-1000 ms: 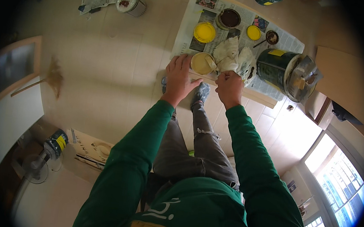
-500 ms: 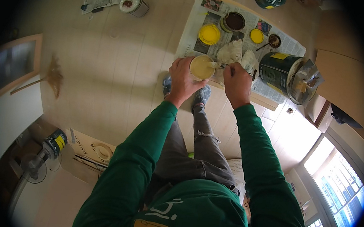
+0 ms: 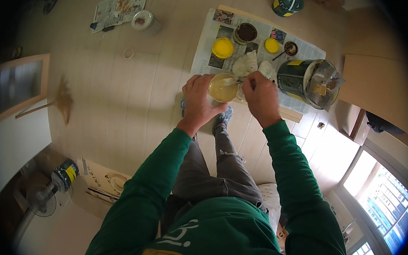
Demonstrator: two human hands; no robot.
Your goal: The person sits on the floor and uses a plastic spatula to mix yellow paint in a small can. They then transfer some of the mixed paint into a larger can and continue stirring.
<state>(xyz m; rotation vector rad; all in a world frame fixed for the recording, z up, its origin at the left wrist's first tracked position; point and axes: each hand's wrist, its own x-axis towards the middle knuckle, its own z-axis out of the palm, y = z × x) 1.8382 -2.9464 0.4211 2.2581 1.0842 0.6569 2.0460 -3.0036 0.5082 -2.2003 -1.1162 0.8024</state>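
Note:
My left hand wraps around a small round tub of pale yellow paint, its mouth facing up toward me. In my right hand, closed in a grip, is a paintbrush whose pale, paint-coated tip dips into the tub at its far right. The fingers hide most of the brush's handle. Just beyond the hands, crumpled whitish cloths lie on newspaper. A large dark green paint can with a yellow label stands to the right of my right hand.
On the newspaper are an open can of dark brown paint, a yellow lid, a smaller yellow lid and a brown-stained lid. A green bucket stands behind. A white-topped can sits far left; a broom leans left.
The brush tip has moved from the tub's right rim further into the tub. Both hands and the tub sit slightly lower in view, and the tub shows more of its inside.

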